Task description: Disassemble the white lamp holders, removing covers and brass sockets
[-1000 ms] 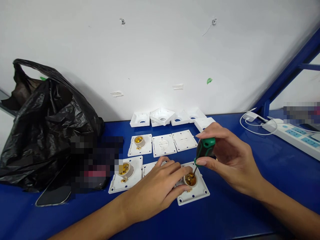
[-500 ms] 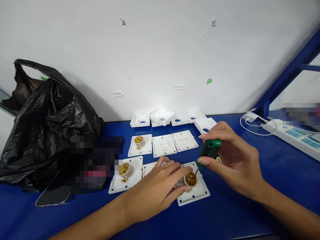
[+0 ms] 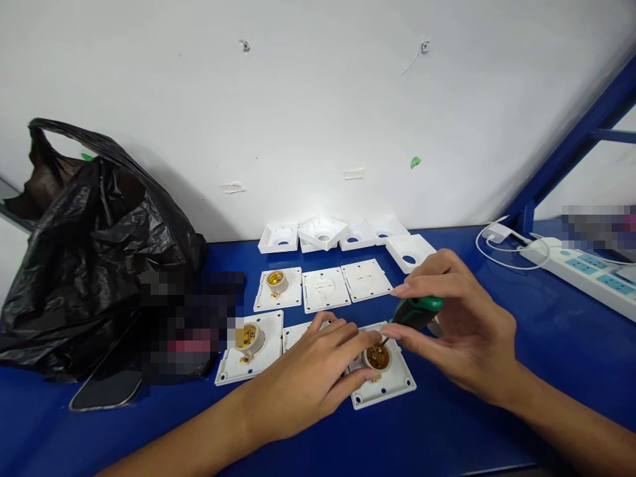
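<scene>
My left hand (image 3: 322,371) grips a round lamp socket (image 3: 378,361) with thumb and index finger at its left side. The socket has a brass inside and sits on a white square base plate (image 3: 385,396). In my right hand (image 3: 472,338) is a green and black screwdriver (image 3: 416,313), pinched by its handle and tilted. Its shaft reaches down into the socket; the tip is hard to see. Left of my left hand lies another plate with a socket (image 3: 250,339). A plate (image 3: 294,333) under my left fingers is mostly hidden.
Behind lie a plate with a socket (image 3: 277,283) and two bare plates (image 3: 326,289). Several white square covers (image 3: 279,237) stand along the wall. A black plastic bag (image 3: 99,252) and a phone (image 3: 106,384) are at left, a power strip (image 3: 586,265) at right.
My right hand has tipped the screwdriver over further, bringing its handle lower and its thumb closer to the socket. My left hand stays where it was.
</scene>
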Action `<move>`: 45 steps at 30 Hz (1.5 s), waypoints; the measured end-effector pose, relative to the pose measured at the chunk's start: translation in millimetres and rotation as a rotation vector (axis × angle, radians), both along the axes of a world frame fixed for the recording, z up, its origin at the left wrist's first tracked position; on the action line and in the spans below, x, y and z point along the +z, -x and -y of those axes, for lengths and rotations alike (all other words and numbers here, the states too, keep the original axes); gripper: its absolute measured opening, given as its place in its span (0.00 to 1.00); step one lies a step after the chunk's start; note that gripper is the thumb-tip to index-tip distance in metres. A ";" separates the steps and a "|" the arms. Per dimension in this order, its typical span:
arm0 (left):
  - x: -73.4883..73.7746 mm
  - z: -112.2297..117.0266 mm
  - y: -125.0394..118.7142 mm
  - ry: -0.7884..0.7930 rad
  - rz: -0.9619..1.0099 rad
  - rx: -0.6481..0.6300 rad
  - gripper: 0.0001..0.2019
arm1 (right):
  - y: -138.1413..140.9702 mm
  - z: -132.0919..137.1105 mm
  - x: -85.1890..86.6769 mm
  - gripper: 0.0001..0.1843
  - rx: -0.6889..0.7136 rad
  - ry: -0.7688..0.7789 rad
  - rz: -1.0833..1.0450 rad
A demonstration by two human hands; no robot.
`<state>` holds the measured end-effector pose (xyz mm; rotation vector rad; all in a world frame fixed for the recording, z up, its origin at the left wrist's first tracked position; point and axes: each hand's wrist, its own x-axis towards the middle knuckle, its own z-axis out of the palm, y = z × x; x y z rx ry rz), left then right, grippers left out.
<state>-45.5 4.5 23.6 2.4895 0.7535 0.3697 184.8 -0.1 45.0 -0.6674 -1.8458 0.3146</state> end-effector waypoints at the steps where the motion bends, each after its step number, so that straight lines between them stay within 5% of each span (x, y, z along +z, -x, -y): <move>1: 0.3 0.1 0.0 -0.002 -0.002 -0.002 0.09 | 0.0 -0.1 0.4 0.25 -0.007 -0.009 0.000; 7: 0.6 -0.1 0.0 -0.030 -0.008 -0.003 0.16 | -1.5 -3.5 2.1 0.22 -0.054 -0.019 -0.078; 20: 0.1 0.0 -0.2 -0.014 0.010 -0.005 0.15 | 1.4 0.5 2.0 0.23 -0.096 -0.103 0.058; 32: 0.2 0.0 0.3 -0.023 -0.019 0.004 0.10 | -2.4 3.0 7.9 0.29 0.243 0.379 0.083; 45: 1.2 0.0 -0.5 -0.052 0.002 0.002 0.16 | -12.0 -5.7 16.4 0.12 0.398 0.466 -0.129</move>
